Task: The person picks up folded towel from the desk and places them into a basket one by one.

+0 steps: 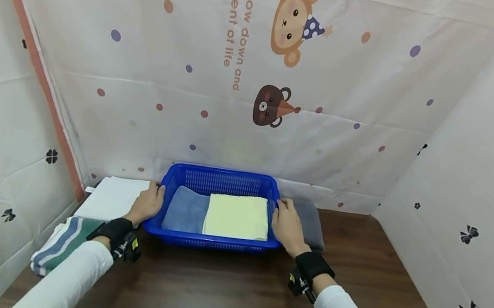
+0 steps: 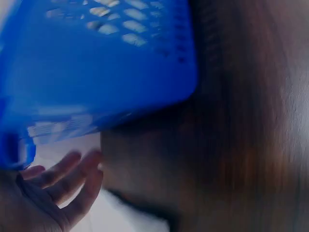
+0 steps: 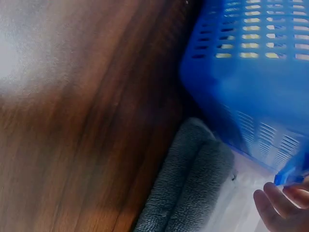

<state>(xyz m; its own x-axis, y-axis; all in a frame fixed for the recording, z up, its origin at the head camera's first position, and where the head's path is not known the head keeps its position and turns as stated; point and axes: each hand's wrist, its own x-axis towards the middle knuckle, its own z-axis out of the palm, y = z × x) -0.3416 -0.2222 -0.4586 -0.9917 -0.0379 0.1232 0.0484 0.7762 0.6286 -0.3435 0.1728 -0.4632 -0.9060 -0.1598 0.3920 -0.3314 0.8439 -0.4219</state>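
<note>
A blue plastic basket (image 1: 217, 244) with slotted walls is at the table's far side, against the back curtain. Inside it, a folded blue cloth (image 1: 185, 211) lies left of a folded pale yellow cloth (image 1: 238, 217). My left hand (image 1: 146, 206) holds the basket's left end at the rim; in the left wrist view its fingers (image 2: 72, 186) curve loosely below the edge. At the opposite end, my right hand (image 1: 288, 227) grips the right rim. In the right wrist view, its fingertips (image 3: 273, 195) show just under the rim, with the thumb out of sight.
White folded cloth (image 1: 114, 198) and a striped green, blue and white towel (image 1: 67, 244) lie left of the basket. A folded grey towel (image 1: 309, 221) lies close on its right. Patterned curtains (image 1: 211, 132) wall in the brown wooden table (image 1: 223, 297) at back and sides.
</note>
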